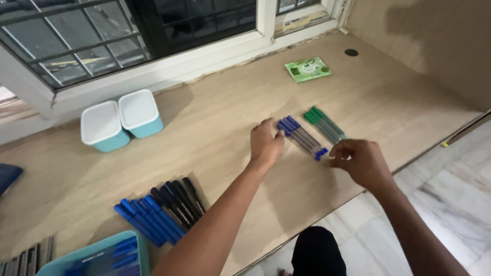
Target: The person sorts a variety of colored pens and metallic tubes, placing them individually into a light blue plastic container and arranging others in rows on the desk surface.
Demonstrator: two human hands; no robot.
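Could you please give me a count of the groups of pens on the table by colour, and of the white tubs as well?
Blue-capped pen groups: 2, one at the hands, one near the front
Green pen groups: 1
Black pen groups: 1
White tubs: 2
Total: 6

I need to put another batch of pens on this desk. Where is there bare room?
Bare wood lies between the white tubs and the left hand, and around the green packet. Crowded: the blue pens and green pens by both hands, and the near-left pen rows.
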